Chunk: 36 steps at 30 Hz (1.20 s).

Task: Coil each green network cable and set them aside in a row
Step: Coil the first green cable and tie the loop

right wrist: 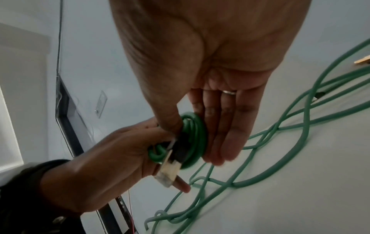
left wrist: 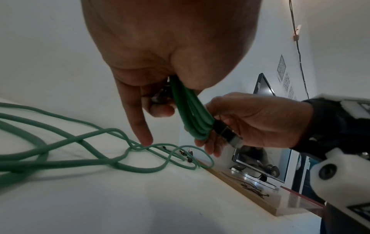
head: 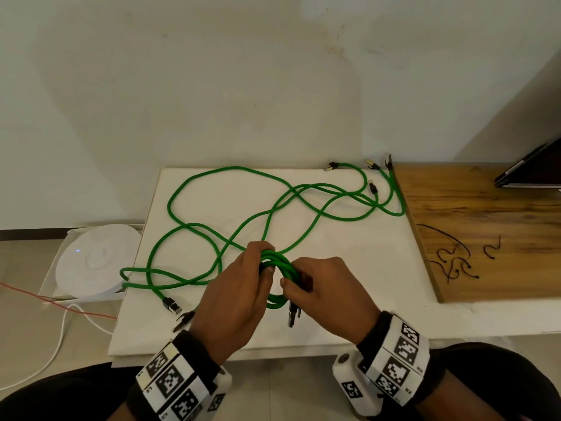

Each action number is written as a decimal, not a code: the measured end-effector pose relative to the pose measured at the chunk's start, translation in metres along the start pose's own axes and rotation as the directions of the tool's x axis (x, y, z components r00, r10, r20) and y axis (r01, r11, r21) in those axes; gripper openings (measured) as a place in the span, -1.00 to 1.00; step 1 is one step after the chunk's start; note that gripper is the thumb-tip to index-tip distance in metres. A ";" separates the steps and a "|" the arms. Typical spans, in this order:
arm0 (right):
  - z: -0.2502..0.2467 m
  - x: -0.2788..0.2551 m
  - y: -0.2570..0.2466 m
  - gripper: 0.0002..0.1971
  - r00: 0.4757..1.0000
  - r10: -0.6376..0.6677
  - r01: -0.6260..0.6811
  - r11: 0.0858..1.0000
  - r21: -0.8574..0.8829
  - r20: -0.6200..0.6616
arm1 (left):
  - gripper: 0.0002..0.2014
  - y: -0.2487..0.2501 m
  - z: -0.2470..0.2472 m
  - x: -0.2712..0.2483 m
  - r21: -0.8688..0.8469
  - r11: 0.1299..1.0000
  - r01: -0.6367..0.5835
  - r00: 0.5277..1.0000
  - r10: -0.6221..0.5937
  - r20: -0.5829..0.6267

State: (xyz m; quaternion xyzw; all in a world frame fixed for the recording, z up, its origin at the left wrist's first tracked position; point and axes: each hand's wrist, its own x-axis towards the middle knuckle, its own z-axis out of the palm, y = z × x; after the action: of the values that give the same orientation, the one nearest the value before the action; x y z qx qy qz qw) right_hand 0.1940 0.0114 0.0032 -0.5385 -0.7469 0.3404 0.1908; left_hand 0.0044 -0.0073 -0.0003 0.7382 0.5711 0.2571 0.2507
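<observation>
A small coil of green cable (head: 277,265) hangs just above the white board (head: 349,284), held from both sides. My left hand (head: 262,259) grips its left and top with curled fingers; in the left wrist view the index finger (left wrist: 138,123) points down. My right hand (head: 293,281) pinches the coil (right wrist: 197,137) between thumb and straight fingers. One black plug (head: 293,316) dangles under the coil. Loose green cables (head: 243,202) sprawl in overlapping loops across the board, with plugs at the far right (head: 372,165) and near left (head: 171,305).
A wooden board (head: 485,214) to the right carries several black twist ties (head: 452,259). A dark screen (head: 534,168) stands at the far right. A round white device (head: 94,262) sits left of the white board, with white and red wires (head: 60,317) on the floor.
</observation>
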 end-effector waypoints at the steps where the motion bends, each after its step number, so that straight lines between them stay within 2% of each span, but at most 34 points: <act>1: 0.000 -0.001 0.001 -0.68 0.999 0.003 -0.003 1.000 -0.017 0.034 | -0.81 0.000 0.002 0.000 0.023 1.000 -0.004 1.000 0.004 0.005; 4: -0.005 -0.005 0.004 -0.70 0.996 0.021 -0.020 1.000 -0.006 0.089 | -0.77 0.005 0.006 -0.002 0.074 0.997 -0.009 1.000 0.009 0.001; 7: -0.013 -0.012 0.006 -0.69 0.995 0.023 -0.027 0.999 0.038 0.093 | -0.78 0.007 0.008 -0.002 0.042 0.999 -0.025 1.000 0.024 0.019; 12: -0.045 -0.023 0.023 -0.71 0.999 0.005 -0.010 0.996 0.094 0.051 | -0.85 0.014 0.006 0.004 -0.232 0.973 -0.003 0.999 0.012 0.038; 14: -0.076 -0.027 0.046 -0.74 0.994 0.072 -0.064 0.993 0.095 -0.079 | -0.84 0.019 0.008 0.006 -0.332 0.943 0.039 0.998 -0.019 0.062; 16: -0.106 -0.027 0.076 -0.85 0.954 0.141 -0.133 0.990 0.047 -0.266 | -0.84 0.020 0.005 0.005 -0.403 0.909 0.104 0.993 -0.074 0.091; 18: -0.140 -0.039 0.111 -0.90 0.869 0.259 -0.298 0.954 -0.028 -0.421 | -0.82 0.026 0.008 0.005 -0.455 0.882 0.122 0.991 -0.083 0.106; 20: -0.166 -0.054 0.141 -0.90 0.787 0.381 -0.461 0.886 -0.051 -0.485 | -0.75 0.031 0.011 0.004 -0.454 0.882 0.125 0.990 -0.082 0.114; 22: -0.177 -0.065 0.166 -0.92 0.739 0.466 -0.567 0.821 -0.075 -0.485 | -0.71 0.033 0.013 0.003 -0.423 0.897 0.130 0.989 -0.089 0.115; 27: -0.161 -0.063 0.197 -0.94 0.713 0.596 -0.679 0.718 -0.151 -0.370 | -0.40 0.032 0.012 0.007 -0.459 0.873 0.162 0.987 -0.152 0.059; 30: -0.153 -0.059 0.203 -0.91 0.682 0.616 -0.718 0.666 -0.203 -0.394 | -0.30 0.034 0.008 0.010 -0.506 0.843 0.184 0.979 -0.204 0.015; 32: -0.152 -0.056 0.203 -0.92 0.665 0.617 -0.735 0.641 -0.221 -0.422 | -0.27 0.035 0.006 0.011 -0.518 0.831 0.203 0.974 -0.226 0.019; 36: -0.149 -0.053 0.202 -0.92 0.673 0.605 -0.725 0.653 -0.217 -0.426 | -0.28 0.033 0.007 0.011 -0.519 0.830 0.205 0.972 -0.233 0.012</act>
State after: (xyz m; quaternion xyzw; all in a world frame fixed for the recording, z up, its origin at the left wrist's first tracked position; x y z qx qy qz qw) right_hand 0.4458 0.0446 -0.0329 -0.8497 -0.5017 0.1493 0.0627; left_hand 0.0356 -0.0045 0.0175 0.5667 0.5681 0.3892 0.4524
